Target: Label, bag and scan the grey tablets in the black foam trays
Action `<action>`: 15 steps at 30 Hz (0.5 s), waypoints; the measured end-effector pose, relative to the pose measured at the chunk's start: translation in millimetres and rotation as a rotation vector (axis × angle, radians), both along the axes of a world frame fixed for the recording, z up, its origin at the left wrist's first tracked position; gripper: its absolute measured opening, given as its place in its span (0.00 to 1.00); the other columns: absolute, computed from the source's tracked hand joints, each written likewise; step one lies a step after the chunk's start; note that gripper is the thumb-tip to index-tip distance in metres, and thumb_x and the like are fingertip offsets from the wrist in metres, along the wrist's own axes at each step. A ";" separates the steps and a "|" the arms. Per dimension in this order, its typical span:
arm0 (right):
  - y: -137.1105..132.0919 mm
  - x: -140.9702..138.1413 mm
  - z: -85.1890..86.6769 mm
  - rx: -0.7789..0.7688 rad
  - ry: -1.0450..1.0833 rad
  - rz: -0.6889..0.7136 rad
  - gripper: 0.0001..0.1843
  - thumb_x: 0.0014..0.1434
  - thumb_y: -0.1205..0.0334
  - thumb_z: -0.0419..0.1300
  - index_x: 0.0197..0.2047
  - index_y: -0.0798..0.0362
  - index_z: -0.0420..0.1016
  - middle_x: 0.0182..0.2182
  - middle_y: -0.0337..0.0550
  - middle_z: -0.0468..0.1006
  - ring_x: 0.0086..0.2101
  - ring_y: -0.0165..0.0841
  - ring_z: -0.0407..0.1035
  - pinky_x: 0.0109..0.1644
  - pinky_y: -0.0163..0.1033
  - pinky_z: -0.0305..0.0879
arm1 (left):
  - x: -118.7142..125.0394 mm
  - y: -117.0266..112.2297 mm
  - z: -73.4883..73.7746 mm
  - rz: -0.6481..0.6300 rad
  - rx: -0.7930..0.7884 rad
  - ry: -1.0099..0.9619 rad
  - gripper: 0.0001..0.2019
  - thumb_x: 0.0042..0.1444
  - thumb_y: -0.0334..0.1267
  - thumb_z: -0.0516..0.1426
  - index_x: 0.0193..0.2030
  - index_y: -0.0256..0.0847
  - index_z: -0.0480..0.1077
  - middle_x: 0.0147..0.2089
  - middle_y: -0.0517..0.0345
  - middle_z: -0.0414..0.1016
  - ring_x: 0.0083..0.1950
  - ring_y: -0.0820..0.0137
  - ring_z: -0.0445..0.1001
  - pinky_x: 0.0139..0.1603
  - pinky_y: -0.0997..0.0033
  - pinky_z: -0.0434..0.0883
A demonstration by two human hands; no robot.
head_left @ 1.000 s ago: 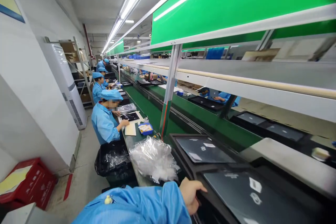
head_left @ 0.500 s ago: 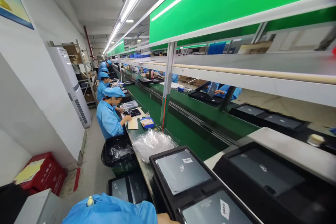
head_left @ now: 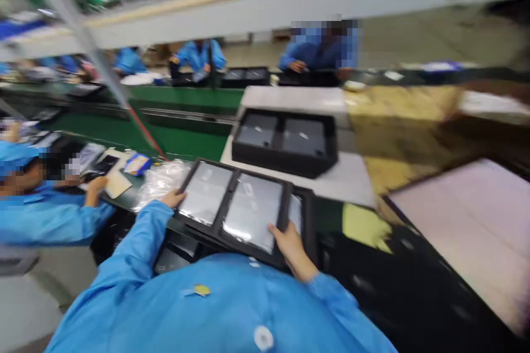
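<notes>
The left hand (head_left: 173, 198) grasps the left end of the black two-pocket tray (head_left: 227, 201), the right hand (head_left: 291, 245) its right edge — neither is nearer. The tray lies between them, close before the wearer's torso (head_left: 232, 311) — long axis running left to right, right end slightly closer in.

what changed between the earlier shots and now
The view swung right. The right hand, unseen before, now grips the right end of the black tray holding two flat devices; the left hand, nearly out of frame half a second ago, grips its left end. Unmoved: plastic bags on the bench, another tray on the white board.
</notes>
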State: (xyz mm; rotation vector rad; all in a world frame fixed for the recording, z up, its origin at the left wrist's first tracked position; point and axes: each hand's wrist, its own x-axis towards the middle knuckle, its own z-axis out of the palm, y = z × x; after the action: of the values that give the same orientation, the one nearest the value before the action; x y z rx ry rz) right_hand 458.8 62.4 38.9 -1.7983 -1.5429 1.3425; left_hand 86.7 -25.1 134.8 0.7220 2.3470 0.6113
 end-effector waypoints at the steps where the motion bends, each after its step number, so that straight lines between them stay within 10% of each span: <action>1: 1.2 -0.7 -0.6 0.020 0.019 -0.074 0.26 0.56 0.63 0.66 0.58 0.58 0.74 0.50 0.58 0.83 0.53 0.50 0.79 0.60 0.53 0.74 | -6.0 6.0 -3.9 -0.059 -0.043 -0.007 0.30 0.47 0.61 0.64 0.45 0.36 0.77 0.43 0.40 0.82 0.55 0.46 0.78 0.61 0.53 0.73; 10: 1.0 46.4 -19.8 0.226 -0.224 -0.111 0.27 0.61 0.64 0.61 0.63 0.58 0.75 0.66 0.62 0.71 0.67 0.52 0.65 0.74 0.56 0.59 | -23.5 6.7 -63.6 -0.196 -0.055 -0.096 0.29 0.49 0.60 0.58 0.49 0.41 0.76 0.52 0.46 0.82 0.61 0.44 0.75 0.64 0.51 0.71; 15: 4.3 53.8 -28.9 0.194 -0.158 -0.135 0.27 0.63 0.67 0.58 0.65 0.55 0.74 0.58 0.55 0.81 0.60 0.46 0.74 0.68 0.53 0.67 | -4.4 13.0 -72.7 -0.115 0.028 -0.305 0.38 0.45 0.64 0.61 0.57 0.39 0.73 0.59 0.45 0.79 0.64 0.48 0.74 0.67 0.54 0.71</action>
State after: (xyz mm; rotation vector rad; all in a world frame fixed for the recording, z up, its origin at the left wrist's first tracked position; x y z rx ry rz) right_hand 512.6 66.7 10.0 -1.8844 -1.5413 0.9744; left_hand 82.3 -12.0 62.0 0.7161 2.0075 0.6554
